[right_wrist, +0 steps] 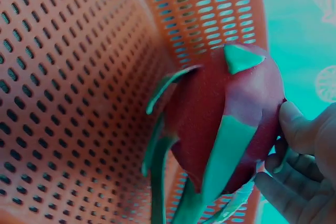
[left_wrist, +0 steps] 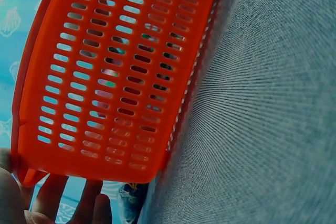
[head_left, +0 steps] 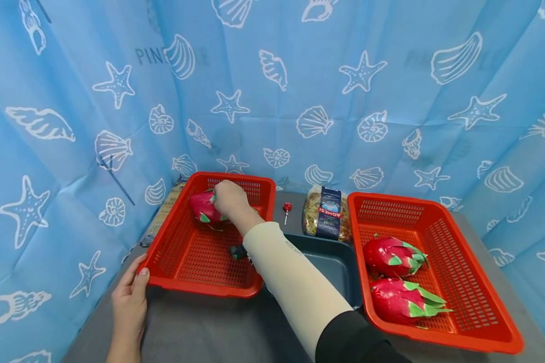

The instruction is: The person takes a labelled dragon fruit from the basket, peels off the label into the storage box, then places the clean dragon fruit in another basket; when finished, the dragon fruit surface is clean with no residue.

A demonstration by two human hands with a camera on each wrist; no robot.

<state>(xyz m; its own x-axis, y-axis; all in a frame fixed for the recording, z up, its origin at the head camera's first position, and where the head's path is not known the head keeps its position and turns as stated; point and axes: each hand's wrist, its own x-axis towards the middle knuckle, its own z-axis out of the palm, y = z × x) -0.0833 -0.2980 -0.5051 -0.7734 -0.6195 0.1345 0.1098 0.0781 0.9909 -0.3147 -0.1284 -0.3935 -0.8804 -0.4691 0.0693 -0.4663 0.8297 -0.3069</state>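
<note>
My right hand (head_left: pixel 232 199) is over the left red plastic basket (head_left: pixel 209 288). Its thumb and fingers pinch the side of a pink dragon fruit (head_left: pixel 203 205) with green scales. In the right wrist view the dragon fruit (right_wrist: pixel 210 114) stands close to the perforated basket wall, with the thumb and curled fingers of the right hand (right_wrist: pixel 310 166) at its edge. My left hand (head_left: pixel 129 302) grips the same basket's near left corner. In the left wrist view the left hand's fingers (left_wrist: pixel 52 195) wrap the rim of the basket (left_wrist: pixel 105 145).
Two dragon fruits, one behind (head_left: pixel 390 256) and one in front (head_left: pixel 401 301), lie in the right red basket (head_left: pixel 474 345). Between the baskets sit a dark tray (head_left: pixel 333 267), a pasta bag (head_left: pixel 328 214) and a red lollipop (head_left: pixel 287 206). A long packet (head_left: pixel 163 214) lies left of the left basket. A blue curtain (head_left: pixel 272 101) hangs behind.
</note>
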